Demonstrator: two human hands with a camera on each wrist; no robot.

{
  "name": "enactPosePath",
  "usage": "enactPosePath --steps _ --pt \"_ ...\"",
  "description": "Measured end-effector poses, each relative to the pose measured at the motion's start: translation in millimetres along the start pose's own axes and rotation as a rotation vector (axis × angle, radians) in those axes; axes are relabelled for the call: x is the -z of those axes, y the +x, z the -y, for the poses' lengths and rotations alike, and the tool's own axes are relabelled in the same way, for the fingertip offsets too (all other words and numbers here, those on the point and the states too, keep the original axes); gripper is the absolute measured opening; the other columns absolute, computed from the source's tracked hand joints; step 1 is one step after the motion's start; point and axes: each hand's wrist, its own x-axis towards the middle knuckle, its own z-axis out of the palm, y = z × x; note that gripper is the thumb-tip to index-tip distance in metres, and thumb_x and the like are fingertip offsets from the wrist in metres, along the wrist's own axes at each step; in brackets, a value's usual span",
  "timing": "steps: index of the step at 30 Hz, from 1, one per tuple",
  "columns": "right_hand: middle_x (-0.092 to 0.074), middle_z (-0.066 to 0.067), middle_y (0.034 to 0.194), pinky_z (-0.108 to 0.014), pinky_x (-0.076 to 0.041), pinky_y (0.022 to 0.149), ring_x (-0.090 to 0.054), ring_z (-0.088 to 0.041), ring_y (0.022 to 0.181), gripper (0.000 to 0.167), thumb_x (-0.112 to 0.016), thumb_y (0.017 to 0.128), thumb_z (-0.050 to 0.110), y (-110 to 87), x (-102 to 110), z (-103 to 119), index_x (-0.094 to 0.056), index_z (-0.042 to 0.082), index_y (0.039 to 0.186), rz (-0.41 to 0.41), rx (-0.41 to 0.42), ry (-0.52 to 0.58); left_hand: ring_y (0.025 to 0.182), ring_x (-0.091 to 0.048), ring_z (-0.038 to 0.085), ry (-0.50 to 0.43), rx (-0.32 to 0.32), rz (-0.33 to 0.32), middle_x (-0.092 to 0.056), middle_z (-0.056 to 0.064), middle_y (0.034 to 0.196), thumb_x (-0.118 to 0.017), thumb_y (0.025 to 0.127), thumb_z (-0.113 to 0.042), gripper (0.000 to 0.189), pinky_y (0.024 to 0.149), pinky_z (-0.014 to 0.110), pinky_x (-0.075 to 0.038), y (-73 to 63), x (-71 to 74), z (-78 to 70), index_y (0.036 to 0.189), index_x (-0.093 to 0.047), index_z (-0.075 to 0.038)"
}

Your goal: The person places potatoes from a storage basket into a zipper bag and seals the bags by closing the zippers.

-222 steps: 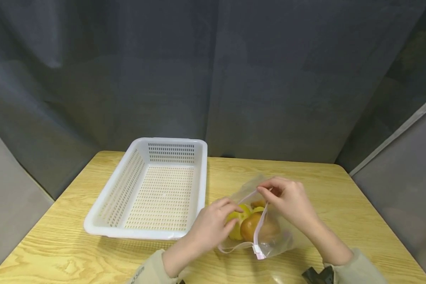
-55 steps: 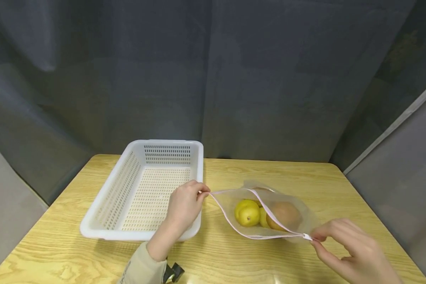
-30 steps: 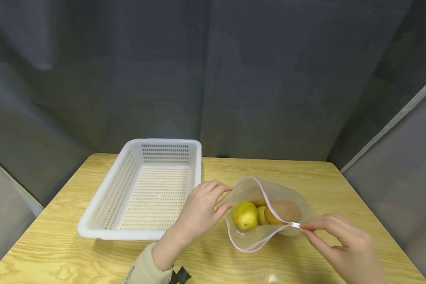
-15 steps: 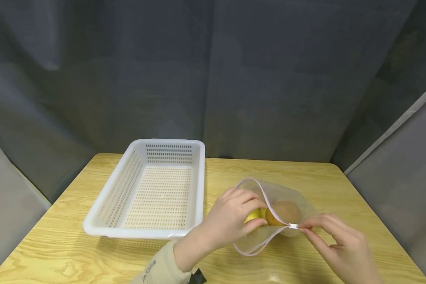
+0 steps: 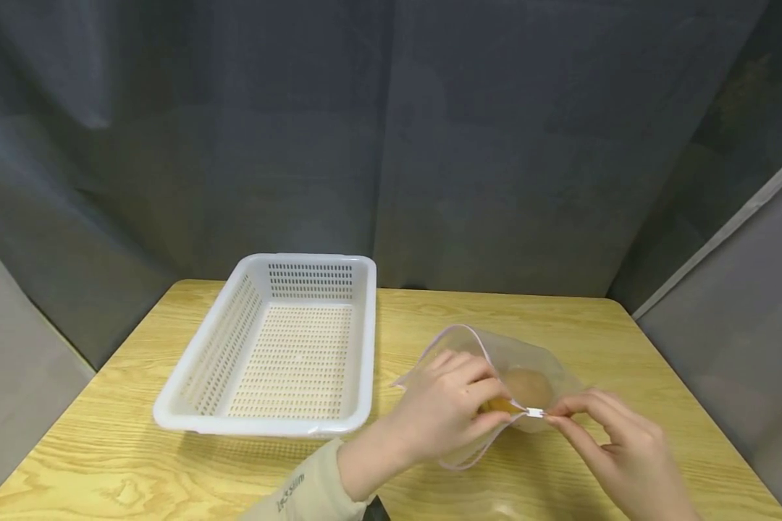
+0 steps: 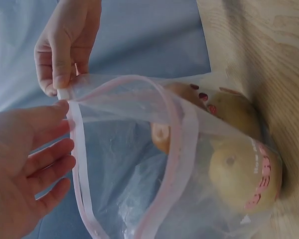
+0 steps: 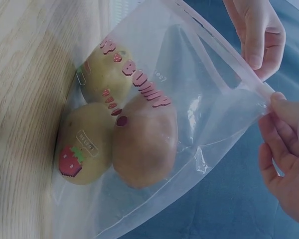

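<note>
A clear zip bag (image 5: 521,351) with a pink-edged mouth lies on the table, its mouth gaping toward the left. Inside are an orange-brown round fruit (image 7: 145,144) and two yellowish fruits, one nearer (image 7: 84,144) and one farther (image 7: 105,79) in the right wrist view. My right hand (image 5: 625,445) pinches the bag's corner at the white zip slider (image 5: 534,412). At the mouth, my left hand (image 5: 439,405) has thumb and index finger apart on either side of the zip, close to the slider. In the head view it hides the yellow fruits.
A white perforated plastic basket (image 5: 363,347) stands left of the bag with nothing in it. Both are on a wooden table (image 5: 91,434). A dark curtain (image 5: 391,145) hangs behind the table's far edge.
My left hand has gone from the bag's left mouth edge, beside the basket, rightward to the slider. My right hand keeps its pinch at the corner; the bag has shifted slightly left.
</note>
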Motion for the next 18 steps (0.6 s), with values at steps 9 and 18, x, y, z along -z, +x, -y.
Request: enactPosePath --steps 9,18 --pt "-0.061 0.006 0.074 -0.007 -0.040 0.061 -0.052 0.005 0.072 0.029 -0.057 0.087 0.035 2.6 -1 2 -0.065 0.008 0.078 0.000 0.018 0.004 0.079 -0.051 0.004 0.000 -0.029 -0.004 -0.057 -0.012 0.084 -0.066 0.080 -0.037 0.013 0.076 0.017 -0.038 3.5 -2.6 -6.5 0.085 -0.067 -0.024" --pt "-0.060 0.007 0.075 -0.008 -0.040 0.063 -0.050 0.004 0.073 0.030 -0.054 0.088 0.036 1.7 -2 3 -0.064 0.009 0.079 0.021 0.011 -0.023 0.080 -0.053 0.003 0.077 -0.069 -0.027 -0.057 -0.014 0.084 -0.058 0.086 -0.035 0.012 0.076 0.018 -0.037 6.9 -8.6 -14.2 0.088 -0.067 -0.027"
